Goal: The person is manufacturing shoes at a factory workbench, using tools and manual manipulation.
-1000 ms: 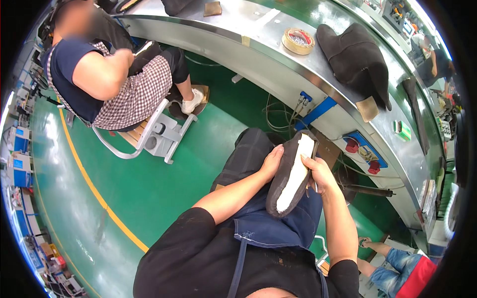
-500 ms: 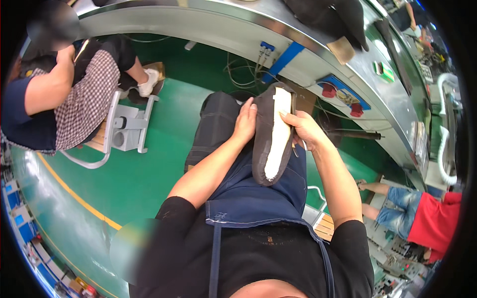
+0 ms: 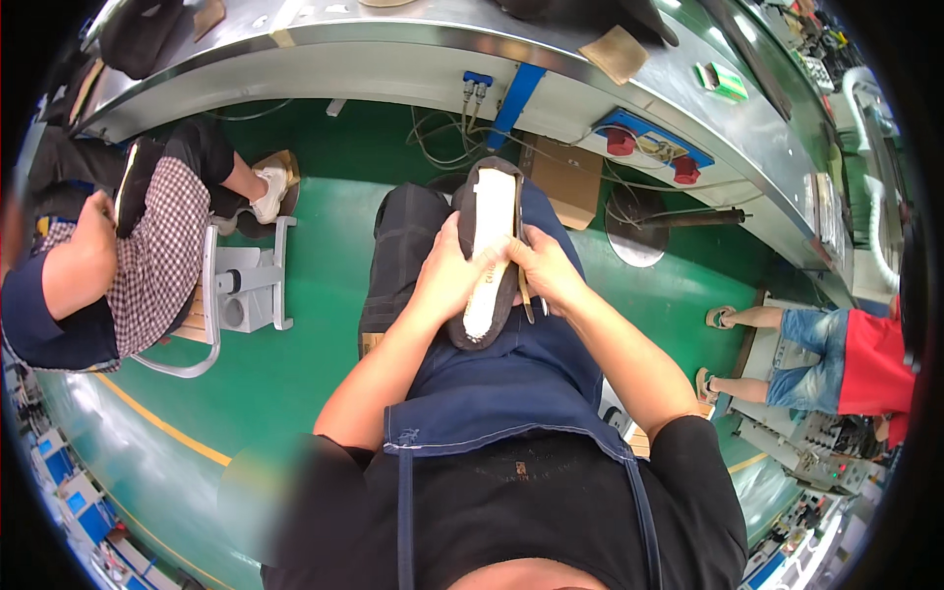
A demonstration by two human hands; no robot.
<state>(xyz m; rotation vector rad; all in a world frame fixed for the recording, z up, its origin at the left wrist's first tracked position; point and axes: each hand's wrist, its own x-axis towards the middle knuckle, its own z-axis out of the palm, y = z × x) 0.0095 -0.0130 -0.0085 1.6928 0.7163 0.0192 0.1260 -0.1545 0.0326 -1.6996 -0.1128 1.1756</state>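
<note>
Over my lap a dark, soleless shoe (image 3: 501, 202) is held bottom up, its long pale insole board facing me. Dark material is folded in around the board's edge. My left hand (image 3: 448, 273) grips the left side, with its thumb lying on the pale board. On the opposite side my right hand (image 3: 547, 264) is closed round the shoe, its thumb meeting the left one near the middle. A thin tan strip (image 3: 527, 295) hangs beneath the right hand. The fingers behind the shoe are hidden.
A metal-edged workbench (image 3: 393, 37) curves across the front, bearing dark pieces and a green box (image 3: 726, 81). Below it are a cardboard box (image 3: 565, 177), cables and a socket panel (image 3: 654, 140). A seated co-worker (image 3: 147, 265) holds a shoe at left; a person in red (image 3: 865, 364) is at right.
My left hand has moved from the shoe's upper side down over its middle, thumb onto the board. The shoe has shifted slightly left and tilts less. The view has turned a little.
</note>
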